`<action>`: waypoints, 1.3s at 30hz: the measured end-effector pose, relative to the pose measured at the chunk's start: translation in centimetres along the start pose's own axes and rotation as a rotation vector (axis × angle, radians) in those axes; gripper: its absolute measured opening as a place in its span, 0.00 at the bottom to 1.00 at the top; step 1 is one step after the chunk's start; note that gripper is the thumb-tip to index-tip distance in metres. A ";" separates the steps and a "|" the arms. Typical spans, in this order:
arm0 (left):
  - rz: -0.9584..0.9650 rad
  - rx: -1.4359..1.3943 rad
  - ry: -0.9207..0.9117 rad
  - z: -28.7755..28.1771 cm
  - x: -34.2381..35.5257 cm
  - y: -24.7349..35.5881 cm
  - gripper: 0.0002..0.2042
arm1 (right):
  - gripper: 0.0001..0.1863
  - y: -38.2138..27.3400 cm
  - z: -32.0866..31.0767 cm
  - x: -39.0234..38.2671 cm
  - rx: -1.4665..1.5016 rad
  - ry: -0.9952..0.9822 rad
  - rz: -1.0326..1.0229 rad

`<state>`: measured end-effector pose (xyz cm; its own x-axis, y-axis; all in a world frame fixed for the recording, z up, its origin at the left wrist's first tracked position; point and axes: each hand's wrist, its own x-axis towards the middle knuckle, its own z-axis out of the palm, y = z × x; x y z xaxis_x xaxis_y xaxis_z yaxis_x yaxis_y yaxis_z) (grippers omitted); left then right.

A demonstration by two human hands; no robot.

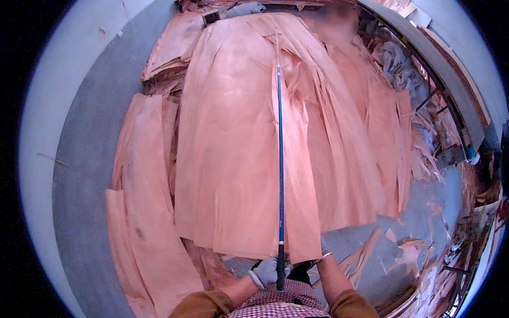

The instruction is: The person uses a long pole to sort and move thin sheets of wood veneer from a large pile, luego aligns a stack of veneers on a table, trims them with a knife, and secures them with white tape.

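Note:
A large stack of thin pinkish veneer sheets (228, 138) fills the middle of the head view, with split, lifted strips along its right part. A long blue rod (280, 159) with a black grip lies lengthwise over it, reaching from my body to the far edge. My gloved left hand (268, 273) is closed on the black grip at the near edge. My right hand (322, 253) is at the near right corner of the narrow veneer strip (299, 201); its fingers are mostly hidden by the sheet, so I cannot tell what they hold.
Narrower veneer piles (143, 201) line the left side. Scraps (408, 249) lie on the grey floor (85, 159) at right, beside a metal-framed rail (448, 90). A co-worker's gloved hand (246, 9) and blurred head (336, 24) appear at the far edge.

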<state>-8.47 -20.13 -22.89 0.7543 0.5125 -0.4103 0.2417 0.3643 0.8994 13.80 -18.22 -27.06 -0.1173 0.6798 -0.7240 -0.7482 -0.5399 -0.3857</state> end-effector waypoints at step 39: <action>-0.245 0.680 -0.218 -1.5 -7.5 -12.5 0.13 | 0.15 10.4 32.5 4.9 -2.179 -0.624 -0.312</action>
<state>-18.05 -27.31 -31.27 0.7174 0.2874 -0.6346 0.6880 -0.1487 0.7103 -15.81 -4.37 -16.03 -0.6194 0.6069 -0.4980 0.7654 0.3256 -0.5551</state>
